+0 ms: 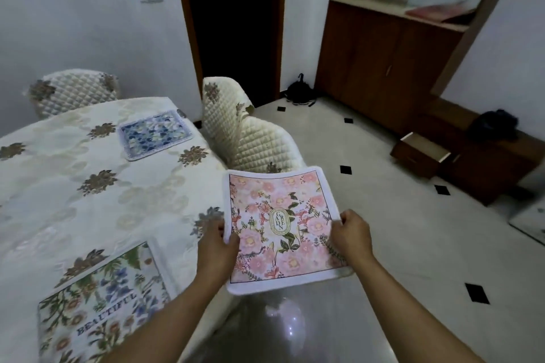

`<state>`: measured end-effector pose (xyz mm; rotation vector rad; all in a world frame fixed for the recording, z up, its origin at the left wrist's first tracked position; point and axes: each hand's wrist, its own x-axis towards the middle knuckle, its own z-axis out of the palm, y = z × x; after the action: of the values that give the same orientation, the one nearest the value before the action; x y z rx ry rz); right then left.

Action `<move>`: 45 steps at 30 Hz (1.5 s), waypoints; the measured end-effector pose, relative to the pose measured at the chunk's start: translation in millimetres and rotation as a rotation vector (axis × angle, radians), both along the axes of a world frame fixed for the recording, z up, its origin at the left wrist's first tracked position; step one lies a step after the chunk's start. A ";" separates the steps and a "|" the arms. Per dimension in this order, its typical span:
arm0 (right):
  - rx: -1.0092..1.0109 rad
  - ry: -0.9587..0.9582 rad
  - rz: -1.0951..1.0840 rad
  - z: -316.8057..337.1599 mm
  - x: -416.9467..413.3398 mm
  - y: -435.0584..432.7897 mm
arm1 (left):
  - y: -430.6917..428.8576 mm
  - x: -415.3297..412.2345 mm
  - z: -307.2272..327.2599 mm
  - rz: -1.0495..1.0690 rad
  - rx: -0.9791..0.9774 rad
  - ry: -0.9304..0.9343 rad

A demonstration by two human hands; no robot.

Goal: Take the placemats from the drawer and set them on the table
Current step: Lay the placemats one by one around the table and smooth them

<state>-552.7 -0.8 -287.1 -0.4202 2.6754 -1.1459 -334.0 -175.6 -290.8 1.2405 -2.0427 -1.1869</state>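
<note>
I hold a pink floral placemat (281,227) flat in the air just off the right edge of the table (73,200). My left hand (216,247) grips its left edge and my right hand (352,237) grips its right edge. A blue floral placemat (154,134) lies at the far side of the table. A green and blue placemat (100,300) printed with "BEAUTIFUL" lies at the near side. An open drawer (420,153) sticks out of a low wooden cabinet at the right.
Two quilted cream chairs (256,141) stand at the table's right side, right behind the pink mat. A third chair (73,88) is at the far end. A tall wooden cupboard (383,62) and a dark doorway (233,23) lie beyond the tiled floor.
</note>
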 end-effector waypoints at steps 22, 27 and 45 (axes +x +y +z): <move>-0.019 0.051 -0.115 41.0 -332.1 -10.0 | -53.2 -352.7 28.6 -0.120 -0.039 0.022; 0.049 0.073 -0.099 51.8 -403.6 -75.2 | -111.9 -413.7 35.2 -0.104 -0.021 0.045; -0.010 -0.008 0.912 22.2 -482.6 -461.0 | -223.1 -403.0 30.4 0.858 0.104 0.075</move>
<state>-1035.3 -461.8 -264.9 -1.4202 2.0227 -0.8346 -737.0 -398.7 -260.4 1.8129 -1.1582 -0.8835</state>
